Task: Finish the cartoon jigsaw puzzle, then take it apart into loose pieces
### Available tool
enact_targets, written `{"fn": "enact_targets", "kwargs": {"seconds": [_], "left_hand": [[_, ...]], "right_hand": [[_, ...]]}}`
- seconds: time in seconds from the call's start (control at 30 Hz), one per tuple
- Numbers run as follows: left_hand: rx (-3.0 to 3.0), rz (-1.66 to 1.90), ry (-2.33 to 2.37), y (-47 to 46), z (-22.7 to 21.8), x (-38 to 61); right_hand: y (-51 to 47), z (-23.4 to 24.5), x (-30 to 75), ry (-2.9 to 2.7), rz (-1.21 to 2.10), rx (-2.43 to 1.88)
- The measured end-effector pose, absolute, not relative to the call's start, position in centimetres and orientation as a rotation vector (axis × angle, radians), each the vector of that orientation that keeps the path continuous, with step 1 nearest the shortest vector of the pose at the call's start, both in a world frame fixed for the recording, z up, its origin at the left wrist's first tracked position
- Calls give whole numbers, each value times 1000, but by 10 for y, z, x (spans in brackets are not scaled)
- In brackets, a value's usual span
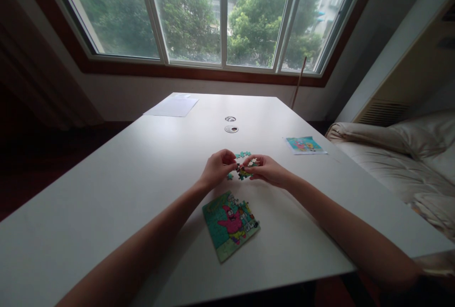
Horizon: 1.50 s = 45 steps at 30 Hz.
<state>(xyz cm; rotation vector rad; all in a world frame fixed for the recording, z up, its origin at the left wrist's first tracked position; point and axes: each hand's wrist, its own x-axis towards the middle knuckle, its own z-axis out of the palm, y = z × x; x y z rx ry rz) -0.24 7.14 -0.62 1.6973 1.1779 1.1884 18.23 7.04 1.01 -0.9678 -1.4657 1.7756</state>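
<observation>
Both my hands meet over the middle of a white table. My left hand [221,167] pinches a small jigsaw puzzle piece [238,167] between thumb and fingertips. Close beside it, my right hand [265,169] grips a small joined section of jigsaw puzzle [245,173] by its right side. Loose teal puzzle pieces [243,154] lie just beyond the fingers, and another loose piece [230,176] rests under my left hand. Nearer to me lies a partly assembled puzzle [229,229] with a pink starfish figure, its upper right edge jagged. My fingers partly cover the pieces between them.
A picture card [306,145] with cartoon figures lies toward the table's right edge. White paper sheets [172,106] are at the far left corner. Two round fittings [231,129] sit in the white table [117,188]. A cream sofa [384,155] stands at the right, windows beyond.
</observation>
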Motion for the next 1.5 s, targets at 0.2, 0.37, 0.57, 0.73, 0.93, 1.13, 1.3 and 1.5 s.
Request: {"fn": "enact_targets", "kwargs": {"seconds": [0.2, 0.37, 0.57, 0.73, 0.93, 1.13, 1.3, 1.5], "left_hand": [[1423, 1190, 935, 66, 0, 2], [1401, 1191, 931, 68, -1, 1], [1828, 1231, 1346, 70, -2, -6], [1773, 1117, 1167, 59, 8, 4], [1413, 1085, 957, 57, 9, 9], [1256, 1111, 896, 57, 9, 10], [1088, 1081, 927, 55, 10, 13], [1013, 1105, 1032, 59, 3, 8]], "right_hand": [[72, 7, 184, -1478, 1743, -979], [74, 3, 182, -1460, 1687, -1018], [78, 0, 181, -1433, 1541, -1075], [75, 6, 178, -1373, 1591, -968], [69, 13, 176, -1224, 1679, -914], [70, 14, 175, -1113, 1808, -878], [68, 12, 175, -1396, 1449, -947], [60, 12, 171, -1832, 845, -895]]}}
